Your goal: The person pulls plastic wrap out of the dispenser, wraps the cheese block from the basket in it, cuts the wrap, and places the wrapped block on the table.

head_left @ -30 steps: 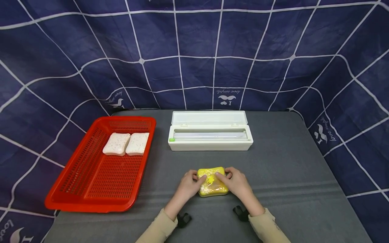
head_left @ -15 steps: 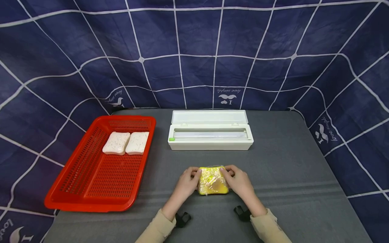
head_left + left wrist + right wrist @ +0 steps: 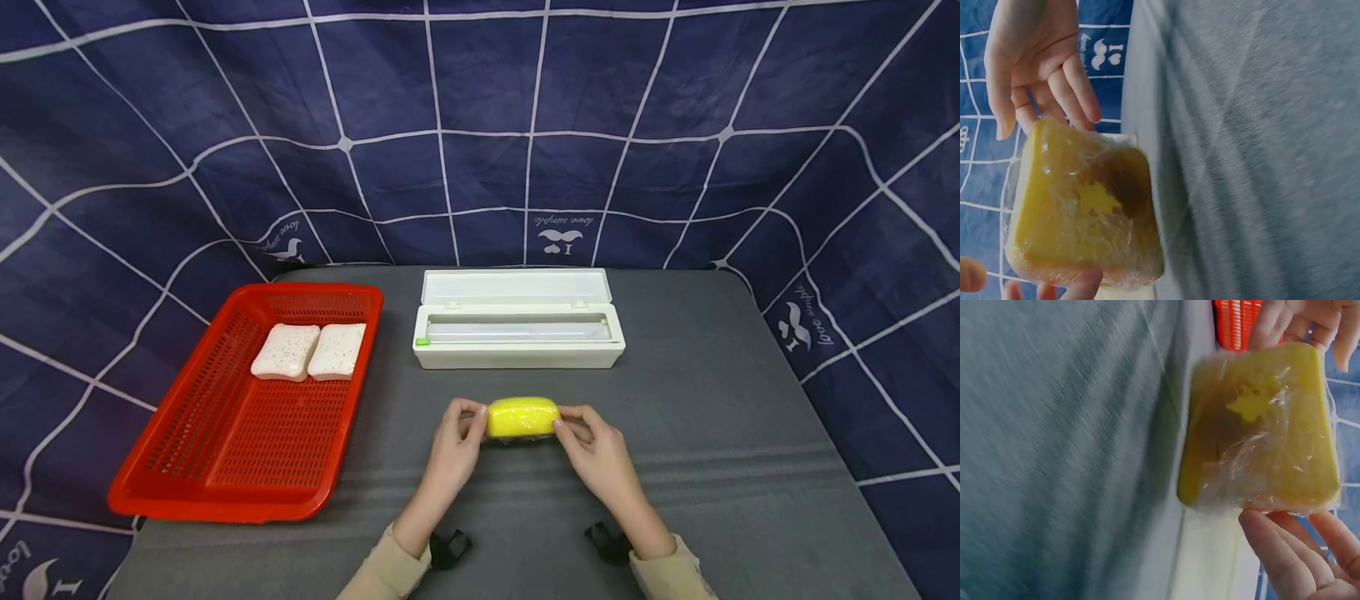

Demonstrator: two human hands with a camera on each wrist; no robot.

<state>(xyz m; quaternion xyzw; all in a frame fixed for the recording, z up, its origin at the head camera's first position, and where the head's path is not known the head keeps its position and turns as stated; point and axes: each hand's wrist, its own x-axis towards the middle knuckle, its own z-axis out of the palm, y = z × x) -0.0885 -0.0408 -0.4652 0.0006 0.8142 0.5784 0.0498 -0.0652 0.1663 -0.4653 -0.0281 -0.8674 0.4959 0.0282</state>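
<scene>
A yellow, slice-shaped block [image 3: 522, 417] wrapped in clear cling film is held up on edge between both hands, its narrow side facing the head camera. My left hand [image 3: 453, 446] pinches its left end. At the right end, my right hand [image 3: 600, 454] grips it with thumb and fingers. From the left wrist, the block's broad face [image 3: 1072, 212] shows crinkled film, a brownish area and a bright yellow splotch. The right wrist view shows the same face, with right-hand fingertips [image 3: 1257, 525] at its lower edge.
Behind the hands stands a white cling film dispenser [image 3: 517, 358], lid up, with a roll inside. To the left, a red plastic basket [image 3: 225, 508] holds two white speckled slice-shaped blocks [image 3: 287, 350]. Grey cloth [image 3: 720, 400] covers the table; a blue checked curtain [image 3: 487, 100] surrounds it.
Both hands have tipped the wrapped block, so its broad face no longer faces the head camera and a narrow yellow side does. The block has moved slightly away from the body.
</scene>
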